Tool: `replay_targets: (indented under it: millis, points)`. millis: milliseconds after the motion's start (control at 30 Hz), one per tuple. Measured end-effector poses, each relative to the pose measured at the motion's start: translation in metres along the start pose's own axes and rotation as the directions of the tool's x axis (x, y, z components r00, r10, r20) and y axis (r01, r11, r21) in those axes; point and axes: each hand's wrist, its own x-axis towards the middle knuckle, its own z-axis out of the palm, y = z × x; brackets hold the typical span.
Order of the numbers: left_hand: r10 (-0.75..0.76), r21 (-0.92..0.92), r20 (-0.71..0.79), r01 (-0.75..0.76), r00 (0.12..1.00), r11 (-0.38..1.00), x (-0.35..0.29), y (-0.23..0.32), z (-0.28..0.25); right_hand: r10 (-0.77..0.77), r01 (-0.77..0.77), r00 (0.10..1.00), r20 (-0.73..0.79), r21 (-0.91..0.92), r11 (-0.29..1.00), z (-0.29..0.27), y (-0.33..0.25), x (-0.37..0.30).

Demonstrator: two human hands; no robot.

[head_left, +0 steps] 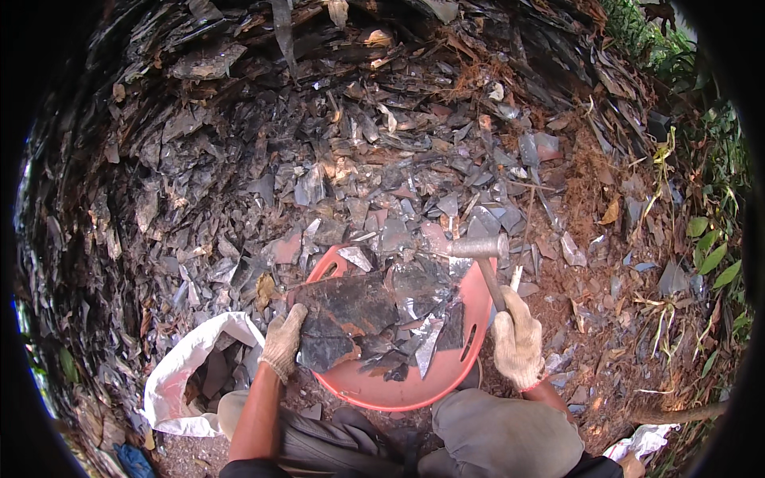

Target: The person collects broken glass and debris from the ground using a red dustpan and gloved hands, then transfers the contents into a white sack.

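My left hand (283, 341), in a cream knit glove, grips the left edge of a dark, flat slab of layered rock (344, 307) with a rusty brown streak. The slab lies across the left part of a shallow orange-red basin (382, 392) with cut-out handles. Inside the basin, beside the slab, are several thin, shiny dark rock pieces (426, 346). My right hand (518, 341), gloved the same way, is closed round the handle of a hammer (478, 247). The hammer's metal head is raised at the basin's far right rim, apart from the slab.
An open white sack (163, 390) with rock pieces inside stands left of my legs (506, 434). Broken rock flakes (311, 187) cover the ground and rise into a bank ahead. Green plants (709, 239) grow along the right. A white bag (645, 440) lies at lower right.
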Motion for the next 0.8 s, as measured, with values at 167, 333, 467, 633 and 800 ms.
replay_targets:
  millis: [167, 333, 467, 633, 800]
  points:
    - [0.001, -0.092, 0.025, 0.001, 1.000, 0.996, 0.002, 0.000, 0.004, -0.484, 0.474, 0.872, -0.072, -0.125, 0.872, 0.012, 0.029, -0.001]
    - [0.027, 0.043, -0.035, -0.025, 0.999, 0.999, 0.010, -0.012, -0.002, 0.172, 0.159, 0.838, 0.519, -0.532, 0.831, 0.030, 0.017, 0.018]
    - [0.159, 0.243, -0.141, -0.122, 0.977, 0.962, -0.004, 0.000, 0.007, -0.028, 0.145, 0.947, 0.321, -0.346, 0.927, 0.020, 0.021, 0.011]
    - [0.156, 0.383, -0.134, -0.093, 0.979, 0.919, -0.012, 0.015, 0.015, -0.289, 0.401, 0.879, 0.379, -0.261, 0.878, -0.015, 0.017, -0.001]
    - [0.193, 0.403, -0.146, -0.120, 0.970, 0.907, -0.010, 0.011, 0.011, -0.333, 0.560, 0.756, 0.564, -0.295, 0.774, -0.025, 0.017, -0.014]
